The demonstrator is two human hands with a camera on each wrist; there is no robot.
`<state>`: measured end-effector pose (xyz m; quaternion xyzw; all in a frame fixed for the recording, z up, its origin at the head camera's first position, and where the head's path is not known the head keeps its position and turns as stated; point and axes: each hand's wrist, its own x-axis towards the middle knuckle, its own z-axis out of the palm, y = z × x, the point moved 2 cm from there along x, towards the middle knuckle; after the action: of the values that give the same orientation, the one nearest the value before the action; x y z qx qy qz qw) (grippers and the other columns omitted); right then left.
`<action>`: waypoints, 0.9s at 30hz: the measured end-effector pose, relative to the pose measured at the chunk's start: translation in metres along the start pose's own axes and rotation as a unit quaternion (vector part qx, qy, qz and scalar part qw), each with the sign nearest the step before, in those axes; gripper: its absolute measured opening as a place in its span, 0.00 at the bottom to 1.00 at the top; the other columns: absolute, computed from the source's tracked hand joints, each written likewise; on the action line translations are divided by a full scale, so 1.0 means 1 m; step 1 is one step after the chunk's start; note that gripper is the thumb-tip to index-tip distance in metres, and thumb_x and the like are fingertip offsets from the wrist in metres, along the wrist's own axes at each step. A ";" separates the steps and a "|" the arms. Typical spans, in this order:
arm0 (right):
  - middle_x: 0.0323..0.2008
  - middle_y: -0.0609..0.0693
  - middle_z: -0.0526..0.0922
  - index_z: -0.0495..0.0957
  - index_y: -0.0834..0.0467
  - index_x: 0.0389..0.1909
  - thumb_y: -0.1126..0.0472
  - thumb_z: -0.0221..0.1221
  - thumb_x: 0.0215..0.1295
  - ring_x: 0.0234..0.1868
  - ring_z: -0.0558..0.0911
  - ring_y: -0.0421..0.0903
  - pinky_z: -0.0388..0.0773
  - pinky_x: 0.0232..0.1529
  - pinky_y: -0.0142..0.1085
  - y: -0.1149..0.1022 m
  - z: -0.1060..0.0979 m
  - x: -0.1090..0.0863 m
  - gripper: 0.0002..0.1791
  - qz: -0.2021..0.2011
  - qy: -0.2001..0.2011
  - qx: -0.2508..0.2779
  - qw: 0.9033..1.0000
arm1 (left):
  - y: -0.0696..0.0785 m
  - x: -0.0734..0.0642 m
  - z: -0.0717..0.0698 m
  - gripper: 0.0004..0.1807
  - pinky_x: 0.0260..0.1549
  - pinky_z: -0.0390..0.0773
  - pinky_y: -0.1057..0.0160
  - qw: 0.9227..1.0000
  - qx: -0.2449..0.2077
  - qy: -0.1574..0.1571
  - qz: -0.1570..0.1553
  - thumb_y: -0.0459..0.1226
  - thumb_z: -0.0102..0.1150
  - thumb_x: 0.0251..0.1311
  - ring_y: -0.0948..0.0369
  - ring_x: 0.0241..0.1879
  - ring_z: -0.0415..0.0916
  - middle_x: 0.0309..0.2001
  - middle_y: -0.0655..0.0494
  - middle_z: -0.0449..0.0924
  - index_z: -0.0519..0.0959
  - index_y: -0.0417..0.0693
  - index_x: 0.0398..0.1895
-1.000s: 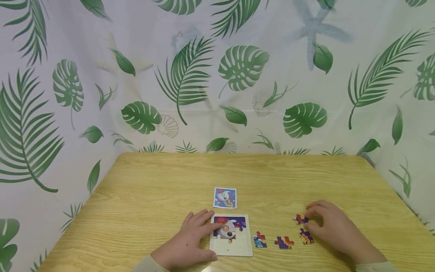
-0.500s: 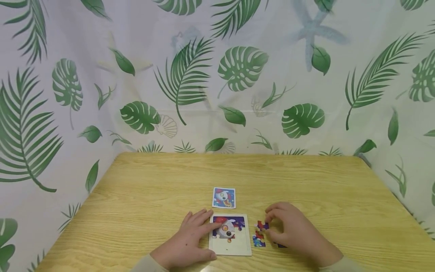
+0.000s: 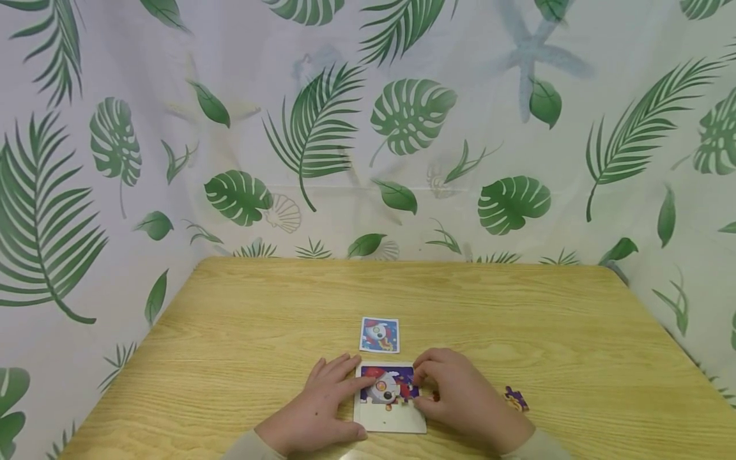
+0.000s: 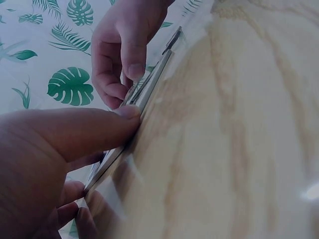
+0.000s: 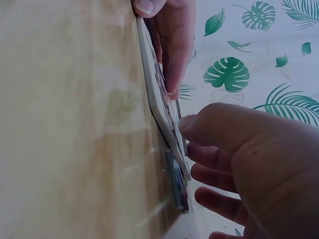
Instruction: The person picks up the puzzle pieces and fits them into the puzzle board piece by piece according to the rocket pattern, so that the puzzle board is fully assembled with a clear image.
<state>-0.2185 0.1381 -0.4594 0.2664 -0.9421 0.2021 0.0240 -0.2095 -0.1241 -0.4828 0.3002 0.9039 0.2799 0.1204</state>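
Note:
A square jigsaw tray (image 3: 379,420) lies on the table, its upper part filled with pieces of a white character with a red top. My left hand (image 3: 324,402) rests over the tray's left side, fingers extended and index finger on the picture; in the left wrist view its thumb (image 4: 94,132) lies along the tray's edge. Over the tray's right side, my right hand (image 3: 460,399) pinches a red and purple puzzle piece (image 3: 407,389) at the gap in the picture's right side. Whether the piece lies flat is hidden by the fingers.
A small picture card (image 3: 379,335) lies behind the tray. A purple and orange puzzle piece (image 3: 516,398) lies to the right of my right hand. Other loose pieces are mostly hidden under that hand. A leaf-print curtain (image 3: 345,140) rises behind the table (image 3: 276,300).
My right hand has carried the red and purple piece leftward from the loose pieces to the tray's right side. My left hand has stayed on the tray.

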 end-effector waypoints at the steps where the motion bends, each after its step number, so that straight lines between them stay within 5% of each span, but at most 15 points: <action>1: 0.47 0.38 0.80 0.81 0.44 0.29 0.49 0.72 0.55 0.52 0.76 0.44 0.74 0.60 0.49 -0.001 0.000 0.001 0.09 0.001 -0.002 0.000 1.000 | 0.000 0.000 0.000 0.42 0.72 0.32 0.38 1.000 0.000 -0.001 -0.001 0.62 0.66 0.57 0.51 0.79 0.38 0.81 0.56 0.47 0.66 0.70 0.75; 13: 0.47 0.41 0.80 0.81 0.44 0.30 0.49 0.72 0.54 0.52 0.78 0.47 0.74 0.59 0.50 -0.004 0.003 0.003 0.10 0.010 -0.006 -0.023 1.000 | 0.009 0.001 -0.001 0.40 0.72 0.33 0.37 1.000 -0.006 -0.002 -0.011 0.60 0.66 0.57 0.51 0.80 0.35 0.81 0.56 0.44 0.67 0.72 0.74; 20: 0.49 0.40 0.79 0.82 0.45 0.34 0.51 0.72 0.56 0.52 0.77 0.45 0.75 0.59 0.49 -0.004 0.000 0.000 0.09 0.018 -0.008 0.007 1.000 | 0.021 0.009 0.008 0.31 0.66 0.39 0.25 0.999 0.028 -0.024 0.039 0.62 0.59 0.63 0.43 0.78 0.40 0.80 0.50 0.47 0.71 0.78 0.71; 27: 0.51 0.39 0.78 0.82 0.44 0.36 0.52 0.71 0.58 0.50 0.74 0.40 0.78 0.53 0.46 -0.001 0.001 -0.004 0.08 0.000 -0.010 0.019 1.000 | 0.022 0.012 0.013 0.33 0.66 0.39 0.25 0.998 0.045 -0.032 0.033 0.63 0.57 0.63 0.44 0.78 0.41 0.80 0.50 0.49 0.70 0.76 0.72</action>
<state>-0.2146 0.1390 -0.4611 0.2691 -0.9383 0.2169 0.0097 -0.2032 -0.0969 -0.4807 0.3435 0.9010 0.2326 0.1267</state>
